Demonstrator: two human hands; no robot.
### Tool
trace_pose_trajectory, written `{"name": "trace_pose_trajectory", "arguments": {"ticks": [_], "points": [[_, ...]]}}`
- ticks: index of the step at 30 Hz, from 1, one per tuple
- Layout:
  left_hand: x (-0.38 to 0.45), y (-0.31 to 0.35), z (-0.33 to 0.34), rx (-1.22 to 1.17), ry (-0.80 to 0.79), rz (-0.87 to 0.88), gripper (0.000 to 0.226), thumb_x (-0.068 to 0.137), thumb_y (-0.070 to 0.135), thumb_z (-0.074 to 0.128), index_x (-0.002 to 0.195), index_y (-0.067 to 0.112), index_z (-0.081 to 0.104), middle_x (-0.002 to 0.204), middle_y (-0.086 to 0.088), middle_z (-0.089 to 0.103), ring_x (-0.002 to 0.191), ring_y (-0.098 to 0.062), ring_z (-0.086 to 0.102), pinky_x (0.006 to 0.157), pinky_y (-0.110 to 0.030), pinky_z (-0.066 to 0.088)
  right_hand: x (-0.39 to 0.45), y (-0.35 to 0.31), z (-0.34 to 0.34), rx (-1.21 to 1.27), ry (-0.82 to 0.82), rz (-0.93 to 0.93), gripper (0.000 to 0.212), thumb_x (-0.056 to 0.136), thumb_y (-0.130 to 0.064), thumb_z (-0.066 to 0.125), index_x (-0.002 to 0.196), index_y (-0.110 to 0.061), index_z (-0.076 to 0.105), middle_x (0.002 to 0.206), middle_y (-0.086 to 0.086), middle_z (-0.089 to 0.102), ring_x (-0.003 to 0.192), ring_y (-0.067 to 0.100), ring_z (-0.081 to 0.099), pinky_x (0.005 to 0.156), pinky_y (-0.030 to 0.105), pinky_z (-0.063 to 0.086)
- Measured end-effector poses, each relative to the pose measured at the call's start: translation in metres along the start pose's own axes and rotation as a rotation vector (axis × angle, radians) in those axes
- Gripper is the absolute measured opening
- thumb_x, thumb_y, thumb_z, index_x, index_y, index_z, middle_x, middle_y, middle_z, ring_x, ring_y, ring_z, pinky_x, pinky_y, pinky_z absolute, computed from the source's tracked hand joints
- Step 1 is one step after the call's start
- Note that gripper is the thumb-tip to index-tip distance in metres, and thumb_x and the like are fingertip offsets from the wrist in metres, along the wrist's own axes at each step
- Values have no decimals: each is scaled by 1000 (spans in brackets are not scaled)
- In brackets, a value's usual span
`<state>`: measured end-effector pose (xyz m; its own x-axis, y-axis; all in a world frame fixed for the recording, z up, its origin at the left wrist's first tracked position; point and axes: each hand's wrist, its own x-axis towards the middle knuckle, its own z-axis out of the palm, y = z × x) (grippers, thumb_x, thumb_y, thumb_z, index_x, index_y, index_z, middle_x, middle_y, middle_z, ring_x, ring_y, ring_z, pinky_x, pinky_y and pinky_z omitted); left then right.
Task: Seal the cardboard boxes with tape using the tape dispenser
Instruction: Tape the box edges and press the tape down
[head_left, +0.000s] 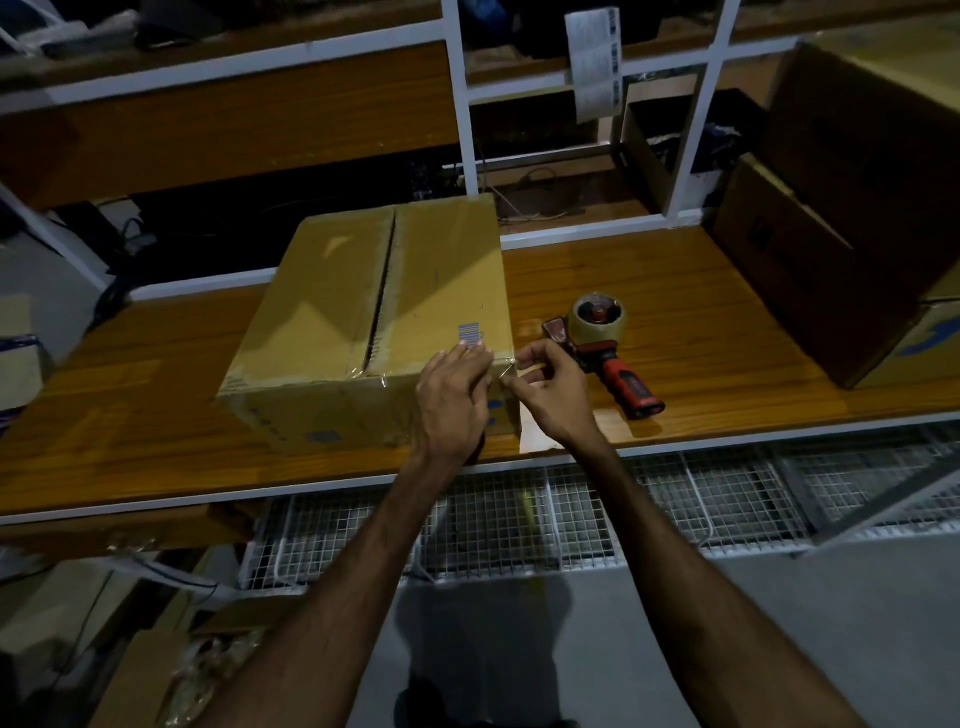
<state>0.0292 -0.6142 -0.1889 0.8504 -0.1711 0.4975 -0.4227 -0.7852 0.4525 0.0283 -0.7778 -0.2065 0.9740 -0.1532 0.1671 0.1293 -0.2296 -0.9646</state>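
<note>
A brown cardboard box (332, 312) sits on the wooden bench (701, 322) with its top flaps folded shut and a dark seam down the middle. Both hands meet at its near right top corner. A strip of clear tape (501, 366) stretches between them. My left hand (454, 400) pinches one end of the strip against the box edge. My right hand (550, 387) pinches the other end just off the corner. The tape dispenser (605, 343), with a red and black handle and a clear roll, lies on the bench right of the box, untouched.
Two large cardboard boxes (852, 208) are stacked at the right end of the bench. A white frame with shelves (462, 98) rises behind the box. Wire mesh racks (571, 519) run below the bench's front edge. More cartons (15, 353) stand at the far left.
</note>
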Motion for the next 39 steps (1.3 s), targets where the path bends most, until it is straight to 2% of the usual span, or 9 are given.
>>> {"name": "trace_pose_trajectory", "arguments": {"ticks": [9,14,16,20,24,31,34,37,39], "points": [[1,3,-15,21,-113,19,65,80,-15,68,139,11,65,146,-8,62,142,-24,52,125,-37,25,0,-11,-7,-239,-81,-248,43,90,3,59,118,-29,62,121,-1,56,107,7,59,87,33,58],[5,4,-29,-106,-168,-110,77,69,-20,66,142,5,63,137,-16,68,128,-33,61,108,-45,53,5,-7,-13,-334,-114,-265,43,86,5,54,110,-27,72,115,0,55,107,12,59,91,45,59],[6,3,-37,-160,-175,-155,75,73,-18,62,142,9,63,132,-13,70,121,-28,65,100,-34,57,3,-4,-13,-358,-110,-281,48,86,8,53,112,-29,71,118,-1,55,109,17,60,89,47,60],[8,4,-45,-201,-171,-193,68,77,-18,59,138,12,66,133,-5,71,124,-16,65,96,-8,45,0,-6,-13,-331,-124,-287,51,87,12,54,110,-29,72,116,-1,52,107,16,58,89,47,58],[8,4,-46,-210,-176,-208,66,79,-16,60,137,14,67,134,-2,71,123,-13,65,96,-11,47,-2,-6,-14,-401,-117,-273,43,93,5,58,110,-32,73,118,-3,52,110,12,53,88,41,57],[6,-1,-44,-193,-148,-153,63,83,-16,56,135,16,69,132,-2,72,120,-15,67,97,-16,50,-10,2,-12,-636,-34,-272,33,94,0,58,104,-25,77,115,-5,62,98,17,62,66,37,53],[4,-2,-43,-192,-161,-123,60,85,-17,56,135,13,69,138,-6,68,128,-16,61,107,-15,44,-20,9,-15,-603,-25,-163,34,97,-2,58,114,-25,76,118,-3,64,100,13,63,74,38,57],[0,-3,-43,-210,-158,-63,60,82,-20,55,132,10,71,139,-8,67,133,-15,57,110,-1,26,-27,5,-17,-556,-54,-95,39,98,-3,57,126,-26,73,119,-2,68,102,11,64,85,39,59],[-2,-9,-48,-259,-128,-63,59,85,-18,54,134,12,70,137,-6,68,126,-6,57,108,-5,37,-30,-2,-16,-523,-13,-72,35,98,-2,57,120,-22,75,120,-2,69,102,10,64,87,37,58]]}}
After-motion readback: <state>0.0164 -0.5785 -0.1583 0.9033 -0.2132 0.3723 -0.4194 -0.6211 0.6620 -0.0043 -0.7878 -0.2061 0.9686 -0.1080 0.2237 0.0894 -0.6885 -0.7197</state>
